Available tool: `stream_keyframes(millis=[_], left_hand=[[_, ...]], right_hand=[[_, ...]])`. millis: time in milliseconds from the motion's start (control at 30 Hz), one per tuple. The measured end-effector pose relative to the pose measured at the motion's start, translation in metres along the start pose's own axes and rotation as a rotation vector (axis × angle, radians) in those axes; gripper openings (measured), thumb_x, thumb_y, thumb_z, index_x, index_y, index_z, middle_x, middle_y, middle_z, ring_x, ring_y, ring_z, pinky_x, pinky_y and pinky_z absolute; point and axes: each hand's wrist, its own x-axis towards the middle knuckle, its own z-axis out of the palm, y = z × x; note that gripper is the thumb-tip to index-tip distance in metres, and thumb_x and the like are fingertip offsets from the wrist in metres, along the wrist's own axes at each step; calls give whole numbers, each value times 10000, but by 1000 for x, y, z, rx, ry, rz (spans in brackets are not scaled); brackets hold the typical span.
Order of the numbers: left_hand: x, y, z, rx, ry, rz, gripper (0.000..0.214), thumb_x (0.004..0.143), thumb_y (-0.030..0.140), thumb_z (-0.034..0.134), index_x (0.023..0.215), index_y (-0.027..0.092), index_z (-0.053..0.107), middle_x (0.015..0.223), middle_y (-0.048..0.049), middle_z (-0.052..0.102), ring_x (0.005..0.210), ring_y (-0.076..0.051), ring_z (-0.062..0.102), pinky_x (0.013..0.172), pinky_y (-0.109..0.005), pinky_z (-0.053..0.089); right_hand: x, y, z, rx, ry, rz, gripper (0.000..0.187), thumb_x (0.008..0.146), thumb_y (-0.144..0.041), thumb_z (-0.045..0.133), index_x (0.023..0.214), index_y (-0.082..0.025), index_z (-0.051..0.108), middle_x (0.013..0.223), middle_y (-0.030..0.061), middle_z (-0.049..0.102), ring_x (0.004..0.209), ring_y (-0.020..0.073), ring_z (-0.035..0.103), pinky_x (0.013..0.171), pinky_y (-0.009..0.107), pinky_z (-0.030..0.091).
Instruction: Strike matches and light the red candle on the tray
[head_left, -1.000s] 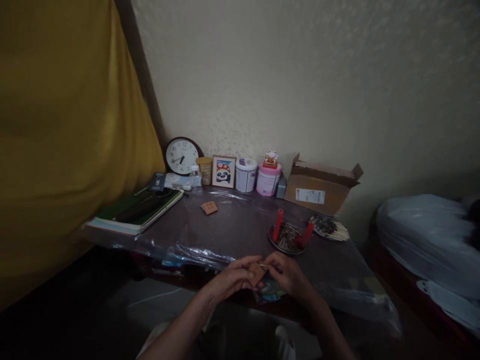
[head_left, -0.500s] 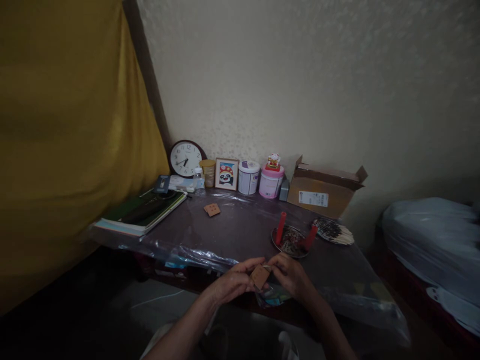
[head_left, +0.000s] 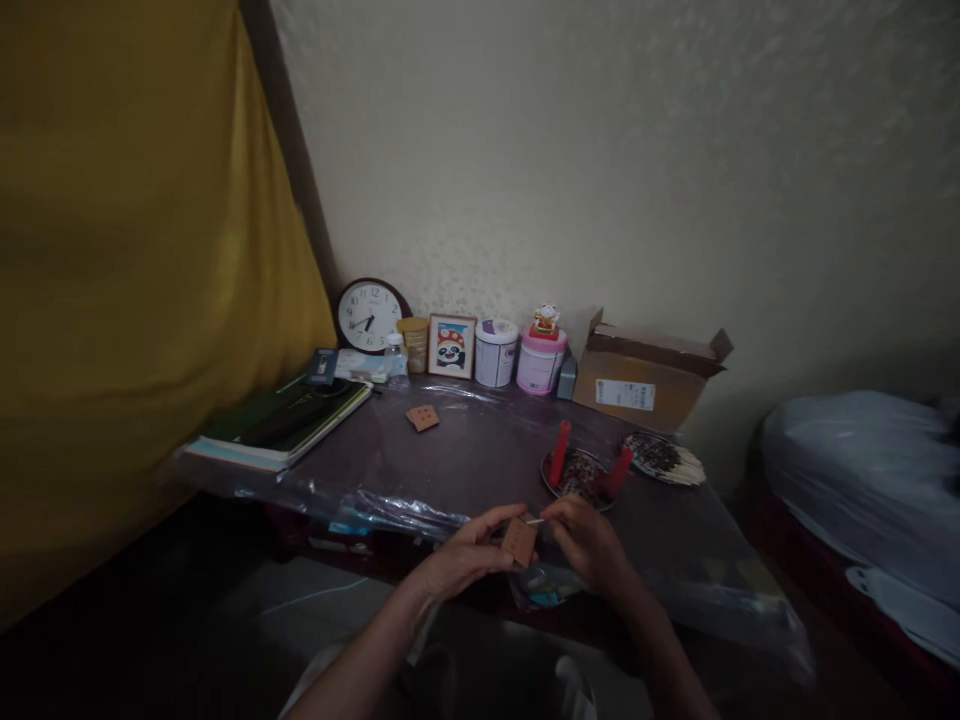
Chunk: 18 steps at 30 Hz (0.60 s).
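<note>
Near the table's front edge, my left hand [head_left: 474, 552] is closed on a small brown cardboard matchbox [head_left: 520, 541], held tilted between thumb and fingers. My right hand [head_left: 589, 540] pinches a thin pale matchstick [head_left: 535, 521], whose far end reaches the top edge of the matchbox. Just beyond my hands, two red candles [head_left: 560, 452] stand on a round plate [head_left: 545, 474] strewn with dark bits; the right candle [head_left: 622, 468] leans. More brown cardboard pieces [head_left: 423, 418] with dark dots lie on the table to the left.
A plate of dark-tipped pale sticks [head_left: 684, 466] lies at right. Along the wall stand a clock [head_left: 370, 317], a framed panda picture [head_left: 451, 347], two tubs [head_left: 496, 355], a figurine [head_left: 545, 321] and a cardboard box [head_left: 649, 375]. Books [head_left: 281, 430] lie left; clear plastic [head_left: 420, 512] covers the table.
My right hand has drawn slightly up and away from the matchbox, so more of the matchstick shows. The matchbox has turned more upright in my left hand.
</note>
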Motion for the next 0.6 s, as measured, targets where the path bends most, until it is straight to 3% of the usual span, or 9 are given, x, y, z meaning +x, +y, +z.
stream_keyframes(millis=[233, 600], left_hand=[[-3, -1, -1, 128, -51, -5, 641, 670, 159, 713, 1263, 253, 488, 1092, -62, 664, 985, -198, 587, 878, -320, 378], [-2, -1, 0, 120, -99, 28, 631, 691, 157, 695, 1273, 254, 471, 1114, -70, 658, 1013, -212, 582, 889, -335, 374]], right_hand=[[1, -14, -7, 53, 4, -35, 153, 820, -115, 470, 840, -214, 586, 810, 35, 585, 766, 153, 574, 708, 278, 462], [5, -29, -4, 417, 68, 215, 81, 789, -277, 590, 770, -205, 622, 762, 3, 611, 730, 137, 582, 672, 230, 464]])
